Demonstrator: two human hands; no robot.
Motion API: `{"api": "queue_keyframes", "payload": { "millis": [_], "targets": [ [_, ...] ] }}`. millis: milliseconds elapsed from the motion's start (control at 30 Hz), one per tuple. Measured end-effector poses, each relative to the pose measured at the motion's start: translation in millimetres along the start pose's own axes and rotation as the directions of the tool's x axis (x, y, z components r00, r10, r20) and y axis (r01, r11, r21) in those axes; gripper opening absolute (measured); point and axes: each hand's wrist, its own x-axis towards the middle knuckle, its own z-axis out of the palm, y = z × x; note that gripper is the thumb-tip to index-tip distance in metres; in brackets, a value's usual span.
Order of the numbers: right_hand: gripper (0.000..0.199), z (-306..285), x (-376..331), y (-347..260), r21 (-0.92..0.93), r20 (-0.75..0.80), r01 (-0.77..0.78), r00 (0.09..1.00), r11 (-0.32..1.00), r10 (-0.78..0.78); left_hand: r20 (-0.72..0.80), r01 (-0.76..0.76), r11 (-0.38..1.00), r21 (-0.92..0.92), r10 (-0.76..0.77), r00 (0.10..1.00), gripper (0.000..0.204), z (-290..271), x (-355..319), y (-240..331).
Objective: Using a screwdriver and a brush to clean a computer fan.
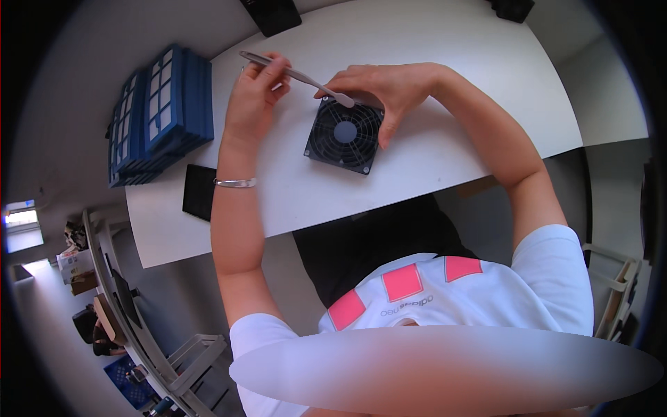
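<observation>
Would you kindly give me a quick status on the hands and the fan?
Left hand gripping grey tweezers, tips at the fan's top edge. Right hand steadying black square fan flat on white table. Nothing in the way.

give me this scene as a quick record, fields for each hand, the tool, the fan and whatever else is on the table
left hand: left hand pinches the upper end of the tool
right hand: right hand rests on the top edge of the fan
tool: grey flat tool, slanting down to the right, tip at the fan's upper rim
fan: black square fan, lying flat on the white table, grille up
wrist: silver bracelet on the left forearm
other: blue stacked filter frames at table's left; black flat object near front edge
</observation>
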Motion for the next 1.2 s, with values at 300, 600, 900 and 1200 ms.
{"api": "queue_keyframes", "payload": {
  "millis": [300, 600, 900, 1200],
  "targets": [
    [0.113, 3.2, 3.2, -8.5, 0.2, 0.01, -0.318, 0.947, 0.927, 0.322, -0.028, 0.028, 0.991, 0.13, -0.025, 0.999, 0.021, -17.1, 2.7, 8.7],
    [0.111, 2.3, -3.4, -4.0, -0.028, -0.011, -0.056, 0.998, 0.998, 0.056, -0.172, 0.034, 0.993, 0.116, -0.014, 0.985, 0.02, -17.4, 4.2, 6.8],
    [0.103, 3.1, -0.5, -4.5, -0.017, -0.092, -0.141, 0.986, 0.99, 0.139, -0.186, 0.06, 0.991, 0.121, -0.037, 0.982, 0.019, -10.9, 4.9, 0.6],
    [0.098, 4.3, -0.6, -3.5, 0.012, -0.122, -0.155, 0.98, 0.988, 0.156, -0.262, 0.079, 0.984, 0.161, -0.035, 0.965, 0.022, -14.2, 6.7, 0.6]
  ]
}}
